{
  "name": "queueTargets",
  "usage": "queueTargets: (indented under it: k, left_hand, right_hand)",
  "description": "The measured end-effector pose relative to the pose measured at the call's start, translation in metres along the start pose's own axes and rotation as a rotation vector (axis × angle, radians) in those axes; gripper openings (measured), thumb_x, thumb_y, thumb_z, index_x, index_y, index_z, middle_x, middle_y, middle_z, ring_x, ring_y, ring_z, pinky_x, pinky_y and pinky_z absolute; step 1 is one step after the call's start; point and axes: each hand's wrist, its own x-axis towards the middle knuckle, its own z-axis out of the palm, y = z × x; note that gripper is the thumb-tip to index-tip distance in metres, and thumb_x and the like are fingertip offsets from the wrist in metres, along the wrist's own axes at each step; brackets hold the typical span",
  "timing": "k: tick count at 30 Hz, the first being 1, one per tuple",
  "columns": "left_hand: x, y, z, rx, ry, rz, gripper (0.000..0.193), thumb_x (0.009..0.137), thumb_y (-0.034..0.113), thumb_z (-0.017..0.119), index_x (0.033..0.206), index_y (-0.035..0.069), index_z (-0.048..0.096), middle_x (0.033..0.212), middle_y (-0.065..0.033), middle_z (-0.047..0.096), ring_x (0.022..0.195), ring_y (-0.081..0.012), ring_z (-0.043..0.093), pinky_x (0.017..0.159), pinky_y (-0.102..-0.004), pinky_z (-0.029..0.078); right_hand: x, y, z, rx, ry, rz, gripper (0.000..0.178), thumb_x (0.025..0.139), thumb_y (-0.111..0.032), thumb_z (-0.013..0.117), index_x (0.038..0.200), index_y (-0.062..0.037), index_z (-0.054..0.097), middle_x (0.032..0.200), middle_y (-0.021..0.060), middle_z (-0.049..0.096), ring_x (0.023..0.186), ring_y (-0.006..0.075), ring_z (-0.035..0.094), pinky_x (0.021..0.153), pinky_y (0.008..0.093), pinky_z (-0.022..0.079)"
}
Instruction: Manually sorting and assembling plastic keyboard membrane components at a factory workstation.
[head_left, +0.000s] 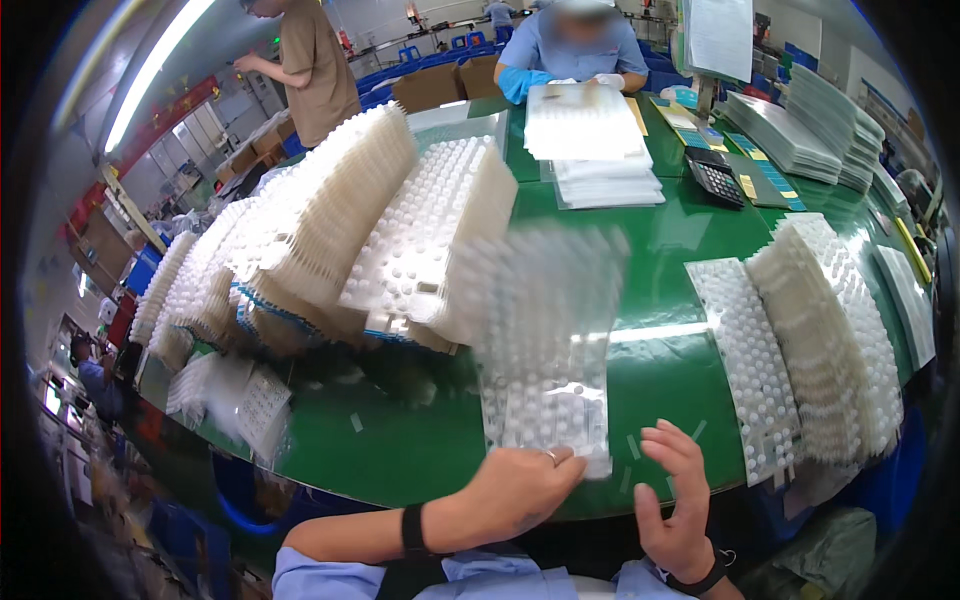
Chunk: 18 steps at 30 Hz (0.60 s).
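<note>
My left hand point(522, 488) comes in from the lower left, its fingers closed on the near edge of a translucent sheet of raised round bumps point(545, 390). The sheet's far part is smeared by motion and tilts up over the green table point(650, 240). To the right of the sheet my right hand point(680, 500) is raised with fingers apart and nothing in it. Left of the sheet stands a tall stack of white bumpy sheets point(425, 205), with a taller stack point(350, 170) beside it. A further stack of such sheets point(745, 360) stands on the right.
Across the table a person in blue point(570, 50) handles a pile of clear sheets point(590, 135). A calculator point(714, 177) lies near flat stacks of clear plastic point(790, 140). Loose sheets point(262, 408) lie at the left edge. Another person point(312, 70) stands at the back left.
</note>
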Motion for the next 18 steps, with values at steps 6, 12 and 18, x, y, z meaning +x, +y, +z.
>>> queueTargets:
  k: [6,12,18]
  left_hand:
    - [0.002,-0.025,-0.058,-0.304,-0.39,0.163,0.044,0.085,0.036,0.07,0.117,0.006,0.063,0.113,-0.0143,0.067,0.101,-0.0321,0.066,0.083,-0.0387,0.054]
    - [-0.001,-0.113,-0.132,0.653,0.362,-0.109,0.061,0.08,0.03,0.075,0.129,0.001,0.055,0.129,-0.0194,0.059,0.114,-0.0387,0.059,0.098,-0.039,0.045]
    - [-0.013,-0.165,-0.153,-0.348,0.325,-0.423,0.031,0.096,0.023,0.06,0.104,-0.006,0.069,0.094,-0.0117,0.073,0.088,-0.0183,0.066,0.083,-0.0293,0.049]
  right_hand:
    - [-0.002,0.018,0.028,-0.111,-0.534,-0.027,0.068,0.085,-0.03,0.069,0.139,0.0016,0.043,0.141,0.0209,0.047,0.135,0.0433,0.036,0.112,0.0511,0.028]
    - [-0.015,-0.004,0.05,-0.521,-0.561,-0.104,0.075,0.077,-0.035,0.077,0.141,-0.0124,0.045,0.133,0.0192,0.045,0.133,0.0451,0.032,0.106,0.0638,0.025]
    - [-0.005,0.003,0.044,-0.385,-0.554,-0.053,0.057,0.08,-0.024,0.073,0.131,-0.0079,0.054,0.128,0.0222,0.048,0.127,0.0489,0.039,0.107,0.0594,0.029]
